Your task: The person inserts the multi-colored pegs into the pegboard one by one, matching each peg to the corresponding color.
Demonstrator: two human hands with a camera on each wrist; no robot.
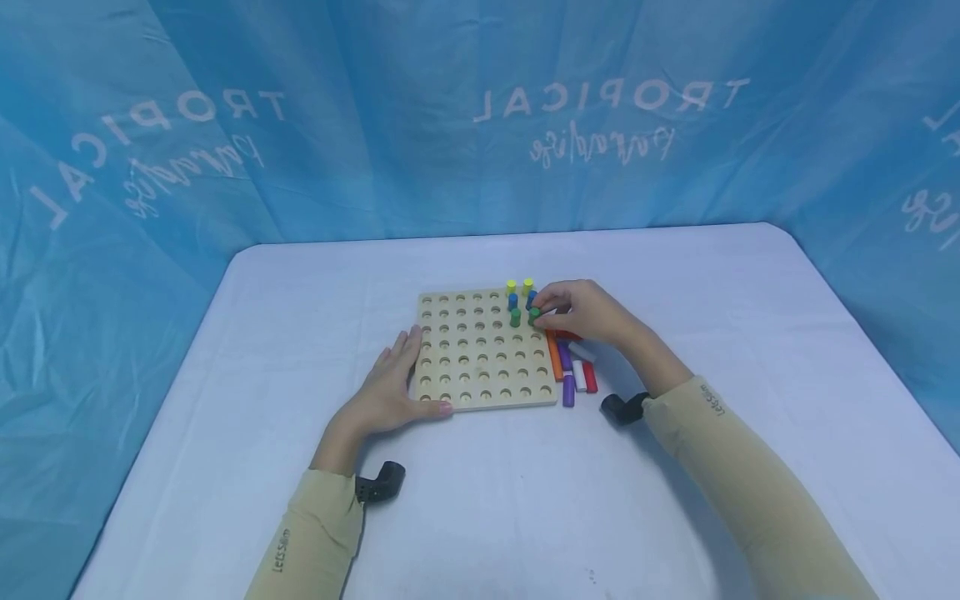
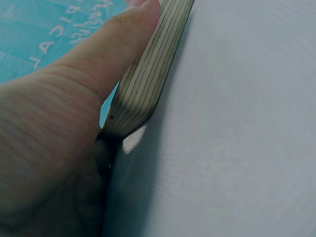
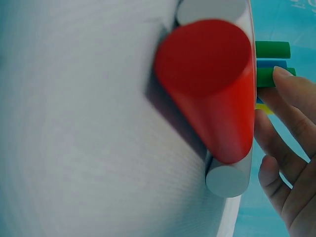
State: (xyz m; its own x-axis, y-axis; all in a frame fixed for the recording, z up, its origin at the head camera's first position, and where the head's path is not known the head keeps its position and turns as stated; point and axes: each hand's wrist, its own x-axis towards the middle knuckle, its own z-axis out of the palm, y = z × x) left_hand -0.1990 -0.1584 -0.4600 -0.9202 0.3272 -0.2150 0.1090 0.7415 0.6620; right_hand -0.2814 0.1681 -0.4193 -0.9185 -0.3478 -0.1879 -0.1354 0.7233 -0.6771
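Left hand: my left hand (image 1: 390, 387) lies flat, fingers straight, pressed against the near-left edge of the wooden pegboard (image 1: 465, 367).
Right hand: my right hand (image 1: 581, 312) pinches a green peg (image 1: 534, 316) at the board's far-right rows.
Beside it: loose coloured pegs (image 1: 573, 371) lie under my right wrist, just off the board's right edge.
Beyond: bare white table (image 1: 675, 267) past my fingertips, then a blue backdrop (image 1: 450, 125).

Right hand (image 1: 581, 312) hides green peg (image 1: 534, 317) base and part of loose peg pile (image 1: 573, 371). Left wrist view: board (image 2: 148, 74) cut off at top edge.
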